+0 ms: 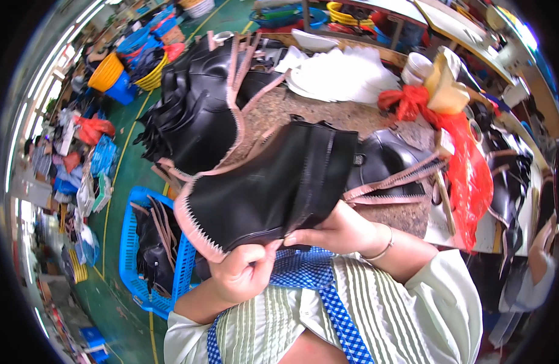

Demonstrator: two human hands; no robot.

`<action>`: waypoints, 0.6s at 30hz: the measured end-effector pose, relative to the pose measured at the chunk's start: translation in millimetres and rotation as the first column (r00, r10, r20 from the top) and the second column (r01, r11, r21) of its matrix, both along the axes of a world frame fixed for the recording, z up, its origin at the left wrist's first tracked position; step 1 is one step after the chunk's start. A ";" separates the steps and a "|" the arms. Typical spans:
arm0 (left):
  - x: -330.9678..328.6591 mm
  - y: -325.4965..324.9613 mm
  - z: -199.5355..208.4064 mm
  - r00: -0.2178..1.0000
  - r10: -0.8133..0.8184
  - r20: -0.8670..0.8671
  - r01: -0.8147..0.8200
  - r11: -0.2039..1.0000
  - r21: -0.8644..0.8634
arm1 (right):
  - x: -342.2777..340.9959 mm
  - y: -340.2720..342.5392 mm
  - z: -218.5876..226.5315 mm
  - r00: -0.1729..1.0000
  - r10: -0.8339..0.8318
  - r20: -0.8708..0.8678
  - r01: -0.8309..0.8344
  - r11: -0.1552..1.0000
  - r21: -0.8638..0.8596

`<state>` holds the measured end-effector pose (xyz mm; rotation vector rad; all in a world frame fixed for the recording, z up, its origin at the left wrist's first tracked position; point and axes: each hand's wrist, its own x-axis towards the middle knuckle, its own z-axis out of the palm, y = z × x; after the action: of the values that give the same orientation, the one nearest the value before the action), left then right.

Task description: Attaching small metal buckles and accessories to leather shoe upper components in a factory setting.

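Nearest the wearer, a blue checked apron (303, 270) lies over a pale striped shirt (376, 297). The left hand (246, 273) is curled, thumb and forefinger pinching the lower edge of a black shoe upper (255, 176). The right hand (343, 230) grips the same edge, just beside the left, with its thumb in front; its other fingers are partly hidden. The upper is held tilted above the work table (391, 215), its pink zigzag-cut border (185, 221) toward the left. To the right, a second black piece (388, 155) with pink strips lies on the table. At lower left, a blue basket (129, 255) contains further black and pink pieces. Beyond the held upper are a pile of black uppers (200, 124), a stack of white pieces (346, 73) and a red plastic bag (467, 182). Farther off, yellow tubs (106, 73) stand on the green floor (112, 221)
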<state>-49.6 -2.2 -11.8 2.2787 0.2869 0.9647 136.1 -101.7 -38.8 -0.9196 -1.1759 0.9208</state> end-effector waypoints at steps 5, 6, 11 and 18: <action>3.1 -5.1 -2.4 0.994 0.103 0.042 -0.101 0.993 -0.054 | -3.7 8.8 -1.4 0.955 -0.236 0.178 0.216 0.968 0.126; 1.1 -8.4 -6.4 0.985 0.162 0.062 -0.150 0.974 -0.173 | -5.3 13.4 -2.0 0.973 -0.219 0.067 0.213 0.974 0.079; 14.2 -2.1 -25.9 0.903 -0.054 0.426 0.111 0.988 -0.110 | 19.7 11.0 51.0 0.868 -0.241 0.434 0.245 0.968 0.047; 39.7 1.6 -2.5 0.735 -0.605 -0.306 0.519 0.792 -0.321 | 144.0 0.2 26.8 0.330 0.015 0.944 0.456 0.873 -0.173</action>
<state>-9.9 -0.7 -14.3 2.1343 -0.1429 0.1391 280.1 -101.5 -12.0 -2.1131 -1.7585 0.3099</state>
